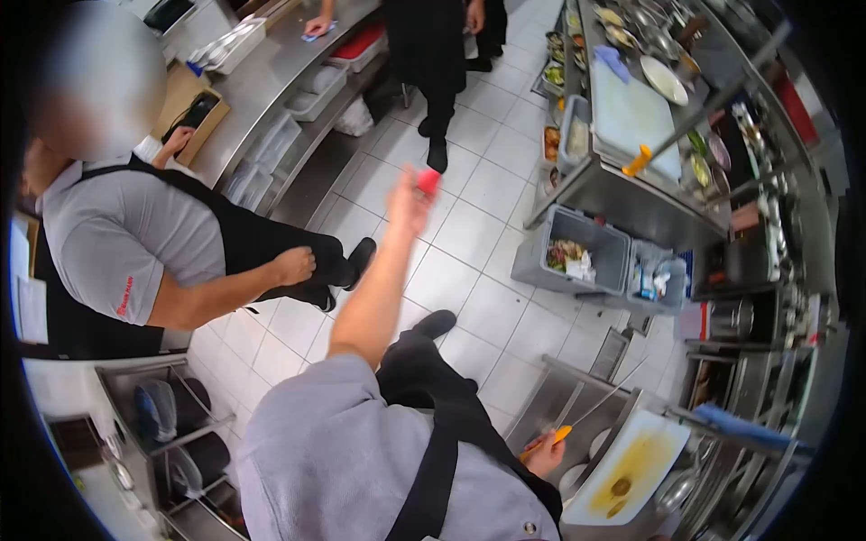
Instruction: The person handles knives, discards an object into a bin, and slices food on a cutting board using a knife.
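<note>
My left hand (pixel 409 209) reaches out ahead over the tiled floor, its fingers closed round a small red thing (pixel 428 181) whose kind I cannot make out. Low on the right, my right hand (pixel 544 456) grips the yellow handle of a long thin metal tool (pixel 599 402), a knife or sharpening steel; I cannot tell which. The tool slants up and away to the right. Just beside this hand lies a white cutting board (pixel 629 469) with brown-yellow stains. White dishes (pixel 574 481) partly show between the board and the hand.
On the left stands a co-worker in a grey shirt (pixel 135 234); another person in a black apron (pixel 424 54) is ahead. A grey bin (pixel 577 242) with food scraps stands under the right counter. A steel counter (pixel 262 86) runs along the left, a wire rack (pixel 144 374) below.
</note>
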`<state>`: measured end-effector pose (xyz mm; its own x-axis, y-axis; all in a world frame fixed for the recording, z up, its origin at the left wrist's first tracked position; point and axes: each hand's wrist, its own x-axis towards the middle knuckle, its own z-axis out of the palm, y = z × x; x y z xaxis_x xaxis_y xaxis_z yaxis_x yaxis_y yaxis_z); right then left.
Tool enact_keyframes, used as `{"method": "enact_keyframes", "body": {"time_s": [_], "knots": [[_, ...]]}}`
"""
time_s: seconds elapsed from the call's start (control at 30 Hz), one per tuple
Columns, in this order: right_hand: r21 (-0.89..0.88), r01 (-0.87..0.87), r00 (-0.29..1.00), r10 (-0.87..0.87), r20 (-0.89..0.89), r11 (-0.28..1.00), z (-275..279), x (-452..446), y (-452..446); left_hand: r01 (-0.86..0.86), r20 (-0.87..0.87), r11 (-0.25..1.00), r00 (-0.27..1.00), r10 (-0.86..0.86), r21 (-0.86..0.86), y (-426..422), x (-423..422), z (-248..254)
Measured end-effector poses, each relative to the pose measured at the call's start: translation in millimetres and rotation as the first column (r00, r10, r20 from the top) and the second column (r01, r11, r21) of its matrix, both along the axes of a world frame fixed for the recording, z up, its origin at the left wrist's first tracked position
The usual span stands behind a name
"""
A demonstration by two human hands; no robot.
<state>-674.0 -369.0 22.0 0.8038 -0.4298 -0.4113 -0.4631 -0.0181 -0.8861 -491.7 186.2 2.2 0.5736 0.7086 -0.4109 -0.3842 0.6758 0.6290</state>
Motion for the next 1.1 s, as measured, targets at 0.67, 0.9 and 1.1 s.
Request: {"method": "enact_keyframes", "body": {"time_s": [0.67,0.9,1.1], "knots": [[0.071,0.059,0.975,-0.042,-0.217,0.996,-18,0,80,-0.007,-0.3,0.935,0.946,0.121,0.355,294,-59,-52],[0.085,0.214,0.976,-0.217,0.026,0.973,4,-79,78,0.33,-0.112,0.661,0.839,-0.532,-0.674,-79,-27,-229],[0.002,0.363,0.92,-0.359,0.16,0.932,28,-157,20,0.174,0.54,0.97,0.807,-0.24,0.171,-74,105,-2]]}}
